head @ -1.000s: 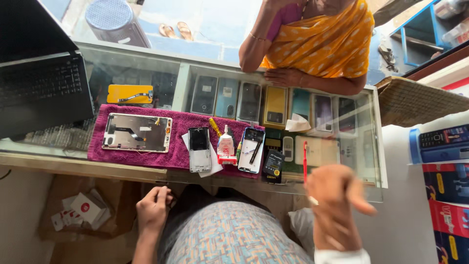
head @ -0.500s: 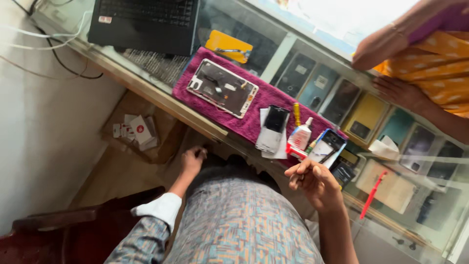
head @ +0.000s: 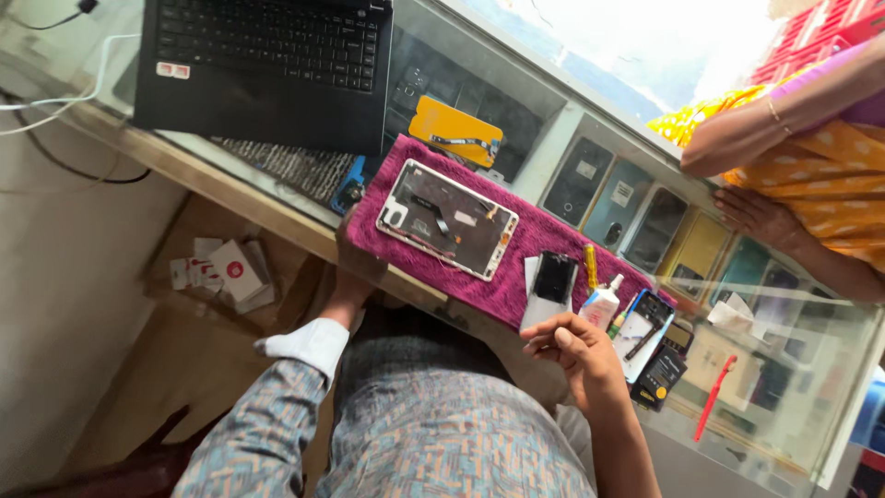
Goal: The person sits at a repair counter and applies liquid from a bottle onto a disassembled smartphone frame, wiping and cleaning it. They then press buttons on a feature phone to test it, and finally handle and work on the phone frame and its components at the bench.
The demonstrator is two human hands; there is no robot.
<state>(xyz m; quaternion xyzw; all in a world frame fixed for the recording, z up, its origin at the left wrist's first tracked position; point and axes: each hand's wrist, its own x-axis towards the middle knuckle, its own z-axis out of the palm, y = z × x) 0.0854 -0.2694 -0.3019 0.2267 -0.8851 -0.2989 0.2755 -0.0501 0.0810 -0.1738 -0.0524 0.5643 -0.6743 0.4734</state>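
Observation:
My left hand reaches up to the near edge of the counter, at the corner of a maroon cloth; its fingertips are hidden there. An opened tablet shell lies on that cloth, inner side up. My right hand hovers at the counter edge with fingers curled and nothing visible in them. Just beyond it are a black phone on white paper, a small glue bottle and a yellow tool.
A black laptop sits at the far left of the glass counter, with a yellow back cover beside it. Another person in a yellow garment rests a hand on the glass. A red tool lies to the right. A cardboard box sits below.
My left hand rose from my lap to the cloth's edge. My right hand came down from a raised position to the counter edge. The view swung left.

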